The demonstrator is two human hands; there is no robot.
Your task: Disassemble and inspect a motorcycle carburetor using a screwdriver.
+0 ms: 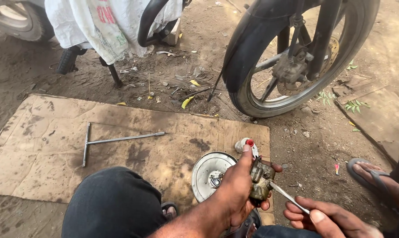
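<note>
A knee in dark trousers (113, 202) is filling the bottom of the view, closest to the lens, with the two bare hands working just to its right. The left hand (237, 187) is wrapping tightly around a small, grimy metal part (260, 180), fingers curled over it and thumb stretched upward, so that the part is sitting upright in the grip above the edge of the cardboard sheet (45, 150). The right hand (329, 218) is pinching a thin metal tool (288, 197) between thumb and fingers, and the tool's tip is touching the lower side of the grimy part. Just behind the left hand, a round silver disc (207, 169) is lying flat on the cardboard, and a small white container with a red cap (245, 144) is standing beside it. Farther left on the cardboard, well apart from the hands, a T-handled wrench (116, 141) is lying flat. Beyond the sheet, a motorcycle front wheel (296, 53) is standing on the dirt, and a white cloth (107, 22) is hanging over another machine at the top left. At the right edge, a sandalled foot (373, 174) is resting on the ground.
</note>
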